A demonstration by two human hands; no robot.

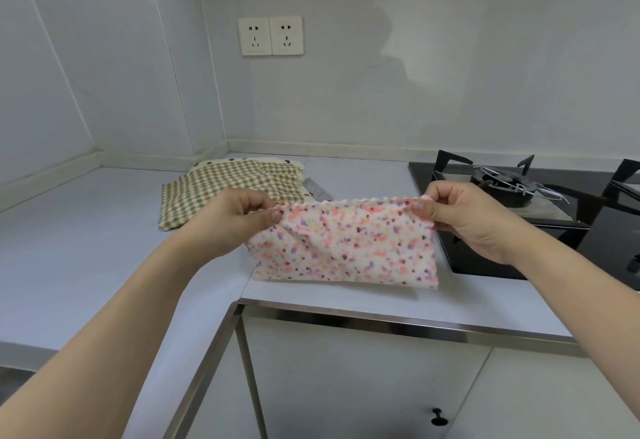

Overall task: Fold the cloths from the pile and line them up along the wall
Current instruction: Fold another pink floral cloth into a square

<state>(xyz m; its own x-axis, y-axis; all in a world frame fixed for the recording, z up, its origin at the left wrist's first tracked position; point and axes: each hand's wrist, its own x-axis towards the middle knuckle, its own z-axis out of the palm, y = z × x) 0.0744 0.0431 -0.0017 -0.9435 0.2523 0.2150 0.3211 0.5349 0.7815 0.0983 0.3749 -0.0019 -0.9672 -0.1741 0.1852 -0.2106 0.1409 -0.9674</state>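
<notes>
We see a white cloth (346,248) speckled with pink, purple, orange and dark red spots. Behind it lies a green-and-cream checked cloth (221,192), over a cream cloth with dark brown dots (221,161); a grey patterned cloth (317,191) peeks out beside them. The countertop (86,248) is pale blue-grey, the wall (381,92) whitish, the sockets (270,35) white, the hob (554,230) glossy black, the cabinet knob (438,417) black.
</notes>
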